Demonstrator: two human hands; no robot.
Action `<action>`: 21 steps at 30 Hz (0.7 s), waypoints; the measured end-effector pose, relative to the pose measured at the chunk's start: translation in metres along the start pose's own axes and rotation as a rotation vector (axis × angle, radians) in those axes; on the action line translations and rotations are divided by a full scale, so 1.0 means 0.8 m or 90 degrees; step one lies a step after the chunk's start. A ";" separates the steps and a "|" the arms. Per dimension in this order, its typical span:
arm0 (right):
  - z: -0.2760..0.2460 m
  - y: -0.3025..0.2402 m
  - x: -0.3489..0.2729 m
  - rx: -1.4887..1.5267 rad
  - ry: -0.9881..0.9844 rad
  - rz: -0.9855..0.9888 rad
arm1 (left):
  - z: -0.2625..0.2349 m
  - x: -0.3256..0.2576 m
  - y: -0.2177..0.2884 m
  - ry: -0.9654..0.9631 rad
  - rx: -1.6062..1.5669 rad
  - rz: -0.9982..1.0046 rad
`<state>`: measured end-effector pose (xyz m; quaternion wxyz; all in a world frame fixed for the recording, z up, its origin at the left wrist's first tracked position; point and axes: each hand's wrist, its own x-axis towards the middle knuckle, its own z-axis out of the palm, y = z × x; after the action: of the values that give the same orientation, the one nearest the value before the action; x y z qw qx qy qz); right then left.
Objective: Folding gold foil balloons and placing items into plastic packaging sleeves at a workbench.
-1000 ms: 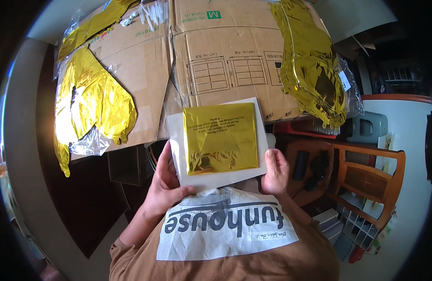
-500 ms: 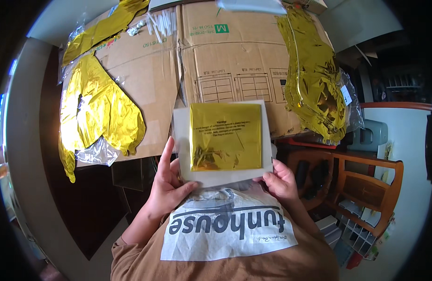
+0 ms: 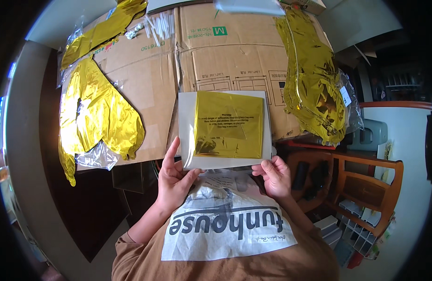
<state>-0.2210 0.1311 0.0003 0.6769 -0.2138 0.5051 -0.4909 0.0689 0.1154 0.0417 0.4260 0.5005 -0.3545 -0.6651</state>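
Note:
Between my hands, over the near edge of the cardboard, is a clear plastic bag (image 3: 188, 133) holding a pale card and a folded gold foil sheet (image 3: 230, 126). Small dark print shows over the gold. My left hand (image 3: 174, 180) grips the bag's lower left corner, its thumb along the near edge and its index finger raised beside it. At the lower right corner, my right hand (image 3: 273, 175) pinches the edge between thumb and fingers. Both hands are closed on the bag, partly behind it.
Flat gold foil balloons lie on the cardboard (image 3: 155, 103): a left one (image 3: 103, 112), a far-left one (image 3: 103, 35) and a right stack (image 3: 314, 79). Clear straws (image 3: 158, 27) lie at the far side. A wooden chair (image 3: 365, 189) stands to the right.
The bag has moved a little away from me and to the right, and sits straighter. My right hand has shifted slightly left and now pinches the near edge.

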 end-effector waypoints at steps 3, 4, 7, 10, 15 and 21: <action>0.004 0.003 0.005 -0.024 0.009 -0.018 | 0.006 0.004 -0.001 0.034 -0.012 0.010; 0.009 0.001 0.006 -0.005 0.013 -0.024 | 0.007 0.006 -0.003 0.045 -0.020 0.013; 0.025 -0.009 0.012 0.046 0.007 -0.026 | 0.005 0.013 -0.006 0.051 -0.014 0.023; 0.018 -0.012 0.017 0.062 -0.019 -0.011 | 0.004 0.017 -0.004 0.034 0.031 0.012; 0.008 0.001 0.020 0.063 -0.012 -0.024 | 0.018 0.014 -0.001 0.039 -0.054 0.004; -0.002 0.014 0.026 0.017 0.026 -0.053 | -0.004 0.016 0.058 -0.054 0.415 -0.145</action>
<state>-0.2174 0.1183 -0.0190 0.6482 -0.2155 0.5032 -0.5294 0.0801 0.0859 0.0780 0.1517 0.6185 -0.5073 -0.5805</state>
